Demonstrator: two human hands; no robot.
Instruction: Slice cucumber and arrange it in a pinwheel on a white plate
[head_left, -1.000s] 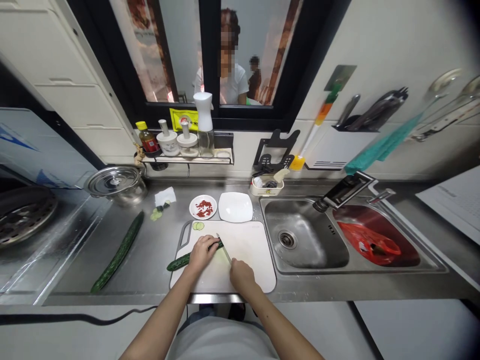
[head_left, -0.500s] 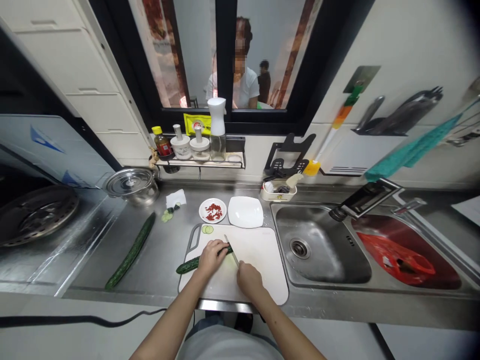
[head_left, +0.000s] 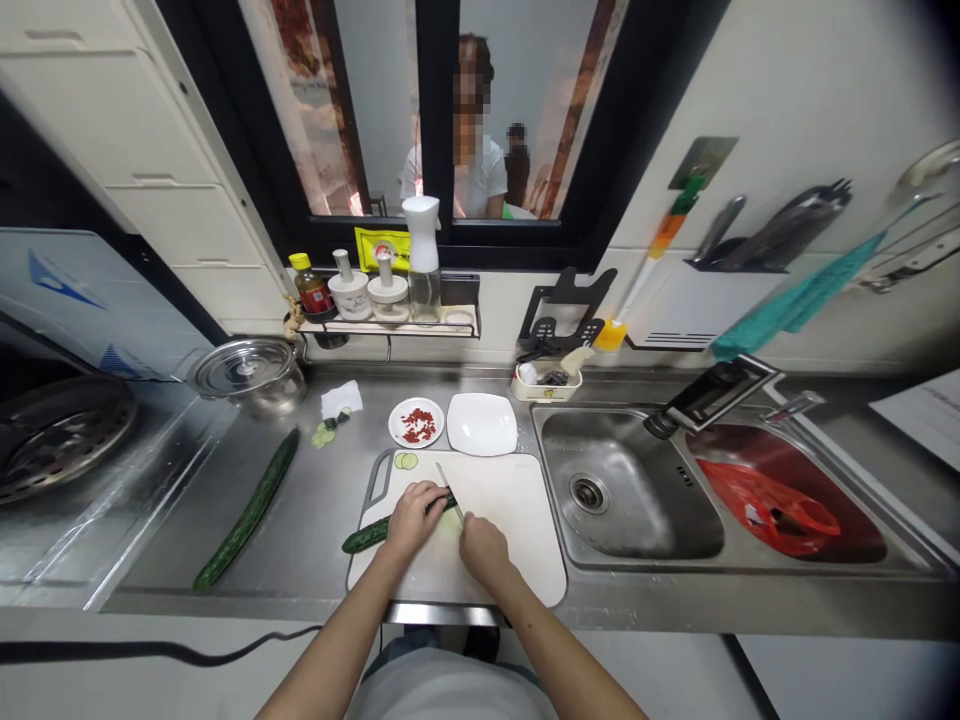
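On the white cutting board, my left hand is closed over a dark green cucumber lying slantwise. My right hand grips a knife, its blade at the cucumber's right end, close to my left fingertips. Two pale slices lie at the board's top left corner. Behind the board are a round plate with chopped red pieces and a bare white square plate. A whole cucumber rests on the steel counter to the left.
Cucumber scraps lie by a white tissue. At the left is a lidded pot; at the right, a sink with a red bag. A bottle rack hangs below the window, behind which a person shows.
The whole view has shifted slightly, so the counter and objects appear a little further left. Both hands keep their hold on the cucumber and the knife.
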